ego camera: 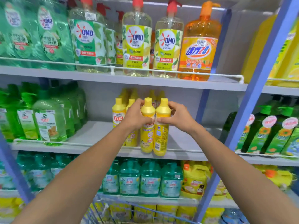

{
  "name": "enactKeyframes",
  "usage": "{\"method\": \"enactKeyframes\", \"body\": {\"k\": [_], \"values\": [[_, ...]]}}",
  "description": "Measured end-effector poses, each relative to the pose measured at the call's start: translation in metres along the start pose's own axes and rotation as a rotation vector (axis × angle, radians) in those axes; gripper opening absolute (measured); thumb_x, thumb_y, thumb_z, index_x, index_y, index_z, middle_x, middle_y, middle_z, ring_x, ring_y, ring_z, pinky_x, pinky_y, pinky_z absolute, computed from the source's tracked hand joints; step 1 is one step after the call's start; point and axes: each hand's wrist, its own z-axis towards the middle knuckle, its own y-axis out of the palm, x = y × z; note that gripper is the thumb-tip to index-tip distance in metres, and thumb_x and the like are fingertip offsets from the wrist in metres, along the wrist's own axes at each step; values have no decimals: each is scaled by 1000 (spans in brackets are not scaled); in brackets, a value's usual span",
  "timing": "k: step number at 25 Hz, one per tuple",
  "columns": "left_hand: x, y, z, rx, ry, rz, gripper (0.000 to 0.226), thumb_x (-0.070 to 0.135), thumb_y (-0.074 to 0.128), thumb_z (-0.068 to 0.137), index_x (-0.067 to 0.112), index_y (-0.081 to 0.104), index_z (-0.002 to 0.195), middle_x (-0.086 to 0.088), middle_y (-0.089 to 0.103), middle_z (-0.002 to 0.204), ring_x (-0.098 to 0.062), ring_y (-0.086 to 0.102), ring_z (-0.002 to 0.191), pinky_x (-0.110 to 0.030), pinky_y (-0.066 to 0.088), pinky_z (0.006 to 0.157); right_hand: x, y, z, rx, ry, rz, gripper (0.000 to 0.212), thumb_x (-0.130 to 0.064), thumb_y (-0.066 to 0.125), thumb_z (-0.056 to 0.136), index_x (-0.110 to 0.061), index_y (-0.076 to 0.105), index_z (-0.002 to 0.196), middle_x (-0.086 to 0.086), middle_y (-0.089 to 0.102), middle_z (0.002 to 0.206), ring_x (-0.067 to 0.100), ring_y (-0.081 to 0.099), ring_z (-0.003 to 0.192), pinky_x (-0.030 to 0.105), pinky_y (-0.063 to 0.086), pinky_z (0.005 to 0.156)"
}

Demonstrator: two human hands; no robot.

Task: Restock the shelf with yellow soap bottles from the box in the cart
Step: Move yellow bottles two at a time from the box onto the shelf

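While left hand [135,116] grips left bottle [146,139], right hand [178,117] right bottle [160,143] (touching), seemingly at shelf [182,143] edge, room rightward.

Across the upper left of the frame I saw green refill pouches [47,34], then clear OMO pump bottles [137,41] with red tops and an orange pump bottle [199,46]. At middle left stood green bottles [48,120], teal bottles [150,178] at lower centre, dark green bottles [258,131] at right.

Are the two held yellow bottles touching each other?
Touching. Head view: left bottle and right bottle press side by side, with no gap along their bodies.
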Motion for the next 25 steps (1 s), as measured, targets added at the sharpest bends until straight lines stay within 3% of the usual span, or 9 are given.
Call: {"method": "enactKeyframes", "body": {"k": [3,5,10,13,16,18,20,23,25], "values": [[3,16,24,23,-9,49,69,16,92,60,21,51,115,0,65,109,-22,66,97,-42,57,82,16,-9,17,7,11,37,49,-13,91,73,-9,66,115,3,74,103,0,69,83,18,57,72],[2,28,33,33,-17,68,68,14,91,61,19,51,115,-1,65,108,-23,66,97,-42,57,83,31,-8,25,23,33,57,49,-12,91,73,-8,65,115,4,73,102,-5,67,79,15,54,71],[-26,51,37,59,-43,29,62,19,89,59,22,53,110,-2,67,103,-23,68,91,-48,58,80,69,3,36,-3,47,105,48,-10,90,73,-18,66,113,-4,73,98,1,67,84,20,56,77],[-40,57,38,70,-37,-36,65,28,87,57,27,56,113,2,67,107,-19,68,96,-49,58,84,85,15,32,49,65,137,59,-24,91,72,-25,64,125,-2,67,115,10,68,103,35,58,94],[-47,64,32,98,-50,-128,76,31,91,61,25,53,126,7,66,113,-11,68,101,-33,58,85,88,29,26,241,108,88,75,-38,93,68,-23,58,134,-7,54,122,1,61,110,22,54,94],[-54,72,23,89,-68,-144,71,21,92,66,23,51,125,10,67,108,-6,68,97,-18,55,76,83,37,21,356,155,41,74,-45,93,65,-24,57,126,-12,59,115,-5,61,102,14,52,85],[-65,82,14,102,-70,-150,64,16,90,69,26,52,120,12,68,104,-5,68,96,-15,54,71,83,40,20,398,192,39,69,-46,92,66,-24,57,121,-13,65,107,-3,63,96,15,54,80],[-74,85,12,115,-74,-163,67,22,91,70,32,52,124,16,68,110,0,66,102,-23,57,81,91,35,20,361,205,112,56,-34,90,75,-17,64,122,-10,72,107,4,70,97,20,59,81],[-77,84,14,97,-68,-170,68,24,91,71,32,51,126,16,68,113,0,65,104,-26,57,85,98,25,20,215,170,179,45,-24,81,87,-17,65,128,-8,75,114,8,70,106,29,59,92]]}}
